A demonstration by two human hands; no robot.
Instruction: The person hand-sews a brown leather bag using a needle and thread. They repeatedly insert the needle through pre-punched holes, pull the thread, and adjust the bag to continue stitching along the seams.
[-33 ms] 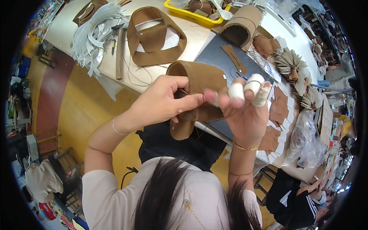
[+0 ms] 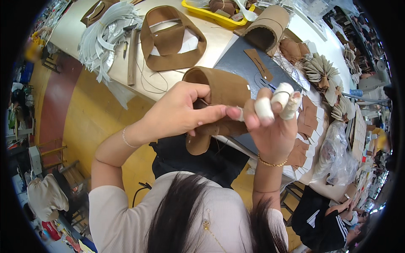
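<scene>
My left hand [image 2: 181,107] is closed on a curved brown suede-like bag piece [image 2: 230,86], its thumb pressed along the near side. A rounded tab [image 2: 198,144] of the same brown material hangs below that hand. My right hand [image 2: 272,130] is raised at the right of the piece, fingers curled, with white tape wrapped around several of them. One right fingertip meets the tip of my left thumb. Whatever lies between the fingertips there is too small or hidden to make out.
Further back lie another brown bag piece [image 2: 175,61], a hammer [image 2: 132,57], white curved strips [image 2: 103,40] and a yellow tray [image 2: 206,12]. A dark mat [image 2: 230,57] carries a brown cutout [image 2: 258,63] and a brown rolled form [image 2: 272,25]. Clear plastic [image 2: 335,156] lies at the right.
My right hand has shifted slightly to the right, its taped fingers a little lower. The left hand stays on the brown piece, nearly still.
</scene>
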